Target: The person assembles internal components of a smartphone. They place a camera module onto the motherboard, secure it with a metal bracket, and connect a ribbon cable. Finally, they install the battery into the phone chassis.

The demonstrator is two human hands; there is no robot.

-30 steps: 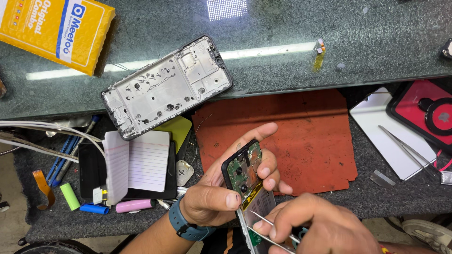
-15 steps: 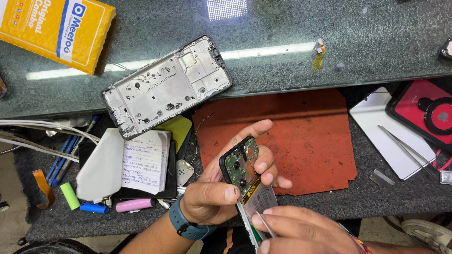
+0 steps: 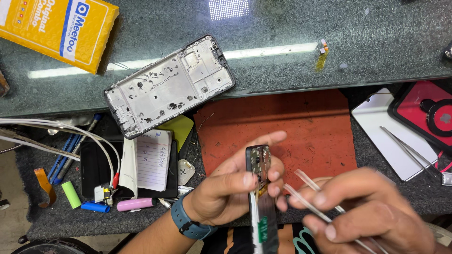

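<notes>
2 hands work over the red mat (image 3: 282, 122): left hand (image 3: 226, 193) grips a circuit board (image 3: 261, 197), right hand (image 3: 372, 216) pinches tweezers (image 3: 310, 207); phone frame (image 3: 169, 84) lies beyond the mat.

The left hand (image 3: 226, 193) has turned the phone board (image 3: 260, 188) edge-on.

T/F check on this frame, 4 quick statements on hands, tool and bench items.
1. The left hand holds a phone circuit board. True.
2. The right hand holds a screwdriver. False: it holds tweezers.
3. The metal phone frame lies on the red mat. False: it rests on the dark stone counter, above the mat.
4. A yellow padded envelope lies at the counter's upper left. True.
</notes>
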